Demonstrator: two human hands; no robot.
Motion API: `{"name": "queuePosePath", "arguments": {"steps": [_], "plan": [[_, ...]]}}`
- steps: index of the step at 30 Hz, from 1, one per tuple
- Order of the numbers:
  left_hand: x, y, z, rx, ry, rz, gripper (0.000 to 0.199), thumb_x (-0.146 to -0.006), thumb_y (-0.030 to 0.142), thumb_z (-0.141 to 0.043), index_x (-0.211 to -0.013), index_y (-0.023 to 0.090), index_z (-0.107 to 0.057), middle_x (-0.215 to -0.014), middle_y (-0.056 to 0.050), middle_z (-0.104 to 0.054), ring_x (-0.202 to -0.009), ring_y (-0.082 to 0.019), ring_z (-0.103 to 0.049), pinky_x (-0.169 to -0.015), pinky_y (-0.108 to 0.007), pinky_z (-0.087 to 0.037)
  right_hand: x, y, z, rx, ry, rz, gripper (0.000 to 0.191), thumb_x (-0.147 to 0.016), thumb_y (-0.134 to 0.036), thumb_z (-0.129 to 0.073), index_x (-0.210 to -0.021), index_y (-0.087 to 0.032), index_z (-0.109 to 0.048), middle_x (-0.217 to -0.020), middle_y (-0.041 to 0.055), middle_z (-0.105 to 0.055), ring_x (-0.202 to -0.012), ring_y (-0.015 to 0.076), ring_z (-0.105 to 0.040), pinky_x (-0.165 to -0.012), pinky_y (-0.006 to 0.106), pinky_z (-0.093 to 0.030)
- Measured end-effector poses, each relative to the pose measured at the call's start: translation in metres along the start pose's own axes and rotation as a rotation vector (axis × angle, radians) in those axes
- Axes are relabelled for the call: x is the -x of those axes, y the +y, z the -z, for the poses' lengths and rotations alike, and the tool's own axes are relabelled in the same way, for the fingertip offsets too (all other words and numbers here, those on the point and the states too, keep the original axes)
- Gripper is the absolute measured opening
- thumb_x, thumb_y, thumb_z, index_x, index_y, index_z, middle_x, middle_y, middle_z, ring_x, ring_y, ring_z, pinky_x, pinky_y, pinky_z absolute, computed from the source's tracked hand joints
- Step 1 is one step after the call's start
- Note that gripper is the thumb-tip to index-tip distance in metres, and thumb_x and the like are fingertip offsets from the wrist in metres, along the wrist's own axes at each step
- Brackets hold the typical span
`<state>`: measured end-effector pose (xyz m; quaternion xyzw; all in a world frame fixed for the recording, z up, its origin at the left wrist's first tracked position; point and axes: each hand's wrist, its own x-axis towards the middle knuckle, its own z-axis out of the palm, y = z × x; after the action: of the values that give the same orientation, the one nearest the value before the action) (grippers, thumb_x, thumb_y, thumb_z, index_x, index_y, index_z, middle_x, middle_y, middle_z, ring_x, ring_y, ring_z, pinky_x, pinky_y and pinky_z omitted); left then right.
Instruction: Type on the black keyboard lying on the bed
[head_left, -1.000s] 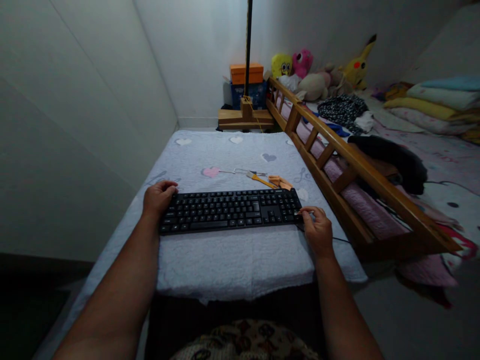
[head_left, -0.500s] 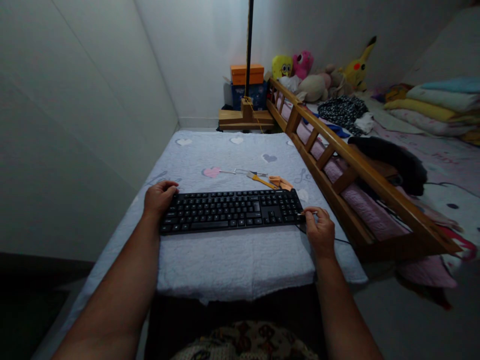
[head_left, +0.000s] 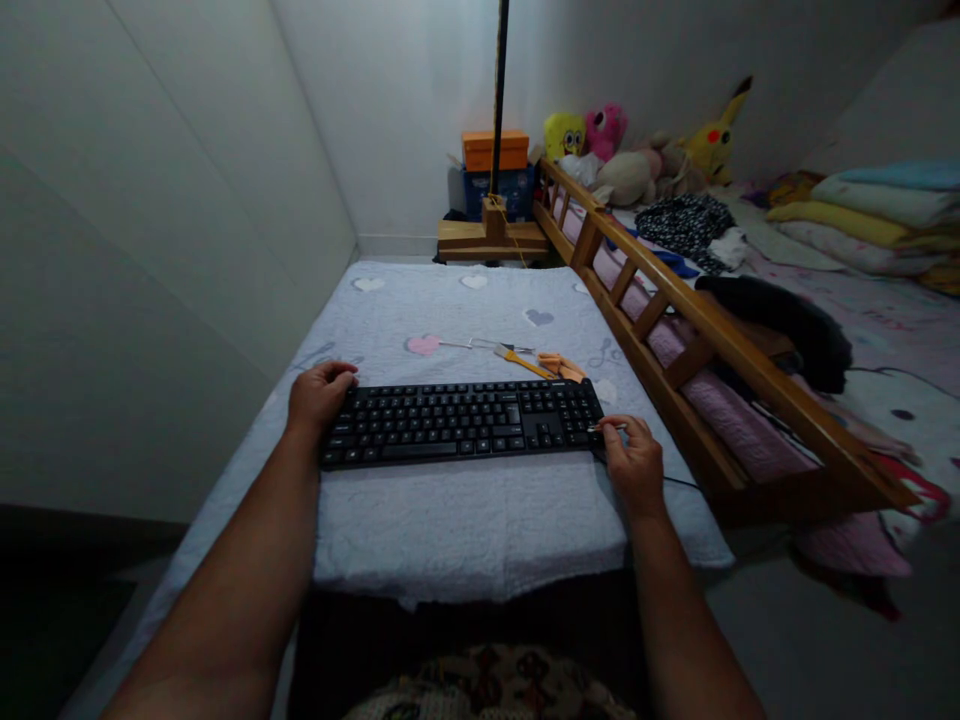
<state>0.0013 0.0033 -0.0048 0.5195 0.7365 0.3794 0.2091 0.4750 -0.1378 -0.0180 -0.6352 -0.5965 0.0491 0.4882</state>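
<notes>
A black keyboard (head_left: 450,420) lies across the cloth-covered table in front of me. My left hand (head_left: 319,400) is closed around its left end, thumb and fingers at the upper left corner. At the other end, my right hand (head_left: 634,455) pinches a cotton swab (head_left: 594,429), a thin stick with a pale tip. That tip is at the number pad's right-hand keys; whether it touches them is too small to tell. Beyond the keyboard lie a yellow-handled brush (head_left: 525,362), an orange cloth (head_left: 561,366) and thin metal tools (head_left: 487,344).
A pale blue cloth (head_left: 465,520) with hearts covers the table. The keyboard's cable (head_left: 679,482) runs off to the right. A wooden bed rail (head_left: 675,290) borders the right side, with bedding and plush toys beyond. A wooden stand (head_left: 491,235) with a black pole is behind the table.
My right hand has shifted slightly left, bringing the swab's tip further in over the number pad. My left hand and the keyboard have stayed in place.
</notes>
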Motion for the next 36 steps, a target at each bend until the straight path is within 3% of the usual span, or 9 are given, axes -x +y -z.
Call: {"name": "queuePosePath", "arguments": {"steps": [8,19,36], "plan": [[-0.0036,-0.0081,-0.0019,0.003,0.003,-0.026,0.03,-0.063,0.043,-0.062,-0.084,0.024,-0.073,-0.078,-0.004,-0.071,-0.079,-0.026,-0.064,-0.076,-0.036,-0.048,0.0003,-0.0002,-0.0009,-0.012,0.006,-0.004,0.017,-0.094,-0.033,-0.058,-0.086,-0.025,-0.07,-0.085,0.0045,-0.073,-0.089,0.026,-0.067,-0.087,0.041,-0.053],[-0.0011,-0.0026,-0.0003,-0.01,-0.001,-0.018,0.029,-0.065,0.04,-0.062,-0.085,0.023,-0.073,-0.079,-0.003,-0.073,-0.081,-0.026,-0.066,-0.078,-0.035,-0.051,-0.0011,0.0027,0.0032,0.045,0.081,-0.033,0.017,-0.091,-0.032,-0.056,-0.084,-0.024,-0.07,-0.084,0.0054,-0.073,-0.087,0.0265,-0.066,-0.086,0.042,-0.051],[-0.0063,-0.0094,-0.0022,-0.013,0.004,-0.033,0.029,-0.066,0.039,-0.061,-0.086,0.022,-0.074,-0.08,-0.003,-0.074,-0.082,-0.026,-0.067,-0.081,-0.036,-0.052,0.0005,-0.0001,-0.0014,0.002,0.012,0.018,0.017,-0.094,-0.032,-0.059,-0.086,-0.024,-0.071,-0.085,0.0048,-0.074,-0.089,0.0253,-0.068,-0.086,0.04,-0.053]]}}
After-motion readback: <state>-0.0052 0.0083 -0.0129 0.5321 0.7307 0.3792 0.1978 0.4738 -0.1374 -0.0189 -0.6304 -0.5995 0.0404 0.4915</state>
